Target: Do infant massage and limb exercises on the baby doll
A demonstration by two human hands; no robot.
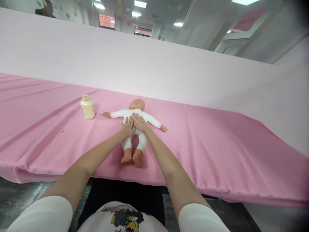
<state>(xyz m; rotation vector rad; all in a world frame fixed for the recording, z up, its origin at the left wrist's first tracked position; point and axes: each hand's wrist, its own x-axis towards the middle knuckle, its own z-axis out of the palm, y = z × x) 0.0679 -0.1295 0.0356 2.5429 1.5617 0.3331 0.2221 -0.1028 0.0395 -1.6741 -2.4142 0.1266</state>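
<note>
A baby doll (149, 119) in a white suit lies on its back on the pink cloth, arms spread wide and feet toward me. Its head is turned to one side. My left hand (128, 127) rests flat on the left of the doll's torso, fingers stretched out. On the chest, a little higher, lies my right hand (140, 123), also flat with extended fingers. The two hands are side by side, close together, and cover most of the doll's front.
A cream pump bottle (88, 108) stands upright left of the doll. The pink cloth (205, 145) has folds and drapes over the table's front edge. Behind it rises a white partition (120, 61) with glass above. A person (47, 9) shows at the upper left.
</note>
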